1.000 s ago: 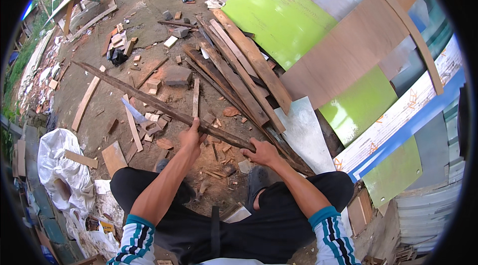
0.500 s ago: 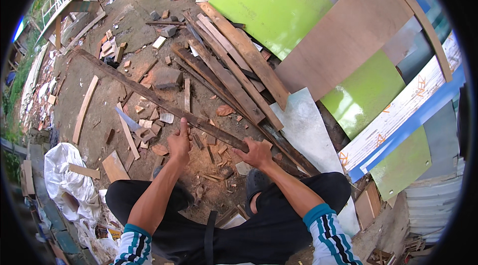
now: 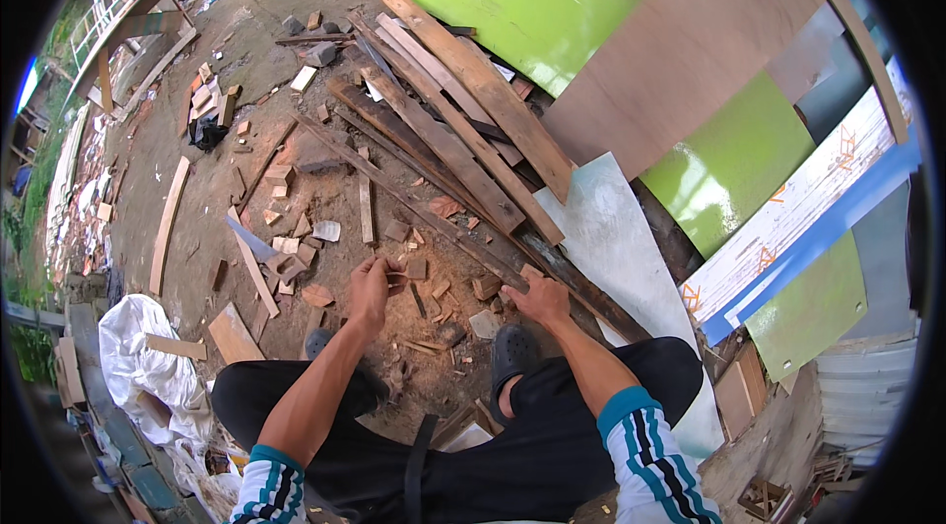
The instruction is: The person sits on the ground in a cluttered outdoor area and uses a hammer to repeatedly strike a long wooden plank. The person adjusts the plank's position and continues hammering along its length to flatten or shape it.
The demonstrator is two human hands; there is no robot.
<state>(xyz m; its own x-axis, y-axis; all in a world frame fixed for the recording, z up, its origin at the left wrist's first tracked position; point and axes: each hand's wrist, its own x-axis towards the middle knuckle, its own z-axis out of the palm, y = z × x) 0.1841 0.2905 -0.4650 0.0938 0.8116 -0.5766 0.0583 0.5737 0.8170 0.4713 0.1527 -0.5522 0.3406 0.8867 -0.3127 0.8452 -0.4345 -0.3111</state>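
Observation:
A long, dark, weathered wooden strip slants from the upper left down to my right hand. That hand is closed round its near end. Its far end lies near a stone; whether it rests on the ground I cannot tell. My left hand is apart from the strip, its fingers loosely curled and slightly parted, with nothing visible in them. Right beside it is a small wood block. Wood chips and sawdust lie on the ground between my feet.
Old planks are piled just beyond the strip, beside green and brown panels on the right. A handsaw blade lies among offcuts at left. A white sack sits by my left knee, and a pale sheet by my right.
My left hand has let go of the strip. The strip has swung right toward the plank pile, its near end still in my right hand, which has moved slightly right.

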